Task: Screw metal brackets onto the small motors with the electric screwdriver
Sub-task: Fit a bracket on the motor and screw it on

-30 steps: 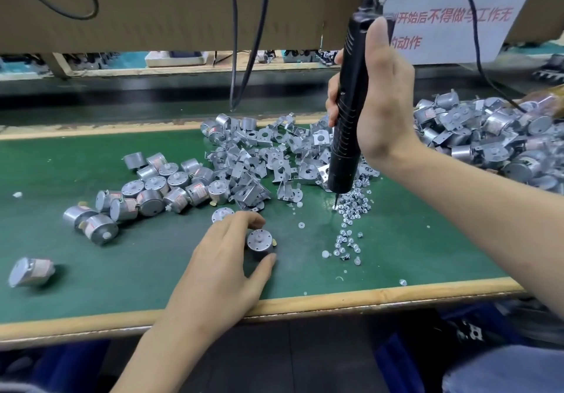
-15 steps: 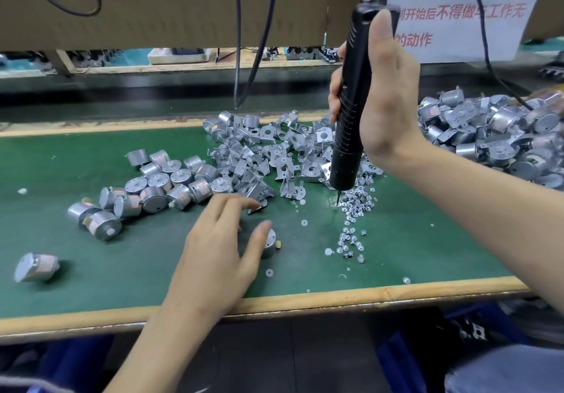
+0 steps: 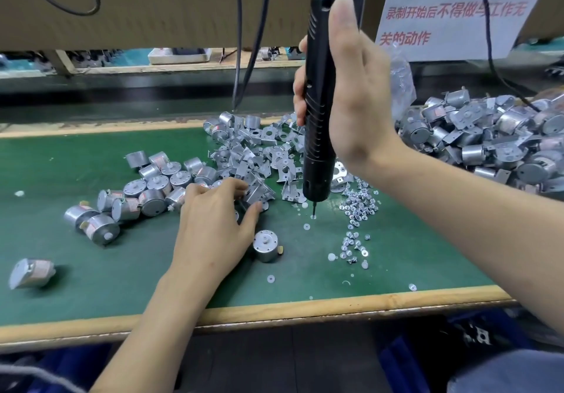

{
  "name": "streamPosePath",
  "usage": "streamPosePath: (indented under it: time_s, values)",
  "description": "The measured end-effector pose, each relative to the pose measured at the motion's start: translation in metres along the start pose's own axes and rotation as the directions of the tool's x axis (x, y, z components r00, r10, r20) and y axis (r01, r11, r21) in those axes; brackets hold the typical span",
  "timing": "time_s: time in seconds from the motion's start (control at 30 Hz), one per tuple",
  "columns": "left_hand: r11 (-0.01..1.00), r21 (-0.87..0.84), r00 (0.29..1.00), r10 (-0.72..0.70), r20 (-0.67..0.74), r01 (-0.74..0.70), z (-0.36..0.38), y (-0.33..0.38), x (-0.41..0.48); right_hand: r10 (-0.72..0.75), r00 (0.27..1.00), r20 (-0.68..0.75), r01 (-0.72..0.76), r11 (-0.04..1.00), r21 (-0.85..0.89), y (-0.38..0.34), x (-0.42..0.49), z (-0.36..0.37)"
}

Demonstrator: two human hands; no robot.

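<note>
- The right hand (image 3: 351, 96) held the black electric screwdriver (image 3: 319, 117) tight and upright in the middle of the frame. Its tip was just above the green counter (image 3: 91, 270).
- The left hand (image 3: 213, 227) was at the near edge of the pile of brackets (image 3: 259, 154). Its fingers touched them, but I cannot tell if it held one.
- One small motor (image 3: 265, 249) stood just right of that hand.
- More motors (image 3: 152, 185) lay at middle left.
- Tiny screws (image 3: 357, 206) lay right of the tip.

Even overhead light, soft shadows on green bench (image 3: 91, 270); wide-angle bowing at edges; far background soft.
</note>
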State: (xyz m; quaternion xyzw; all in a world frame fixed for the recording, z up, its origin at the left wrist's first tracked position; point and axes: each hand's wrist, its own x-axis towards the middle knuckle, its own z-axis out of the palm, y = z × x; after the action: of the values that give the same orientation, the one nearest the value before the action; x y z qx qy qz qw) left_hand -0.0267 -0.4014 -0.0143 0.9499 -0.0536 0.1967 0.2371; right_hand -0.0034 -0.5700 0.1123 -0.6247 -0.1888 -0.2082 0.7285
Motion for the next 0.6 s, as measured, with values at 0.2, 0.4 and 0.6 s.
streamPosePath:
  time_s: [0.2, 0.4, 0.6]
  values:
    - [1.000, -0.021, 0.998, -0.013, -0.061, 0.012, -0.001, 0.003, 0.006, 0.007, 1.000, 0.016, -0.008, 1.000, 0.012, -0.003, -0.001, 0.006]
    - [0.994, -0.045, 0.971, 0.084, -0.225, -0.097, -0.015, 0.005, 0.004, 0.013, 1.000, 0.028, -0.014, 1.000, 0.017, -0.007, -0.001, 0.010]
    - [0.897, -0.441, 0.997, -0.040, -0.072, 0.004, -0.033, -0.001, -0.009, 0.010, 1.000, 0.024, -0.011, 1.000, 0.024, -0.013, -0.003, 0.015]
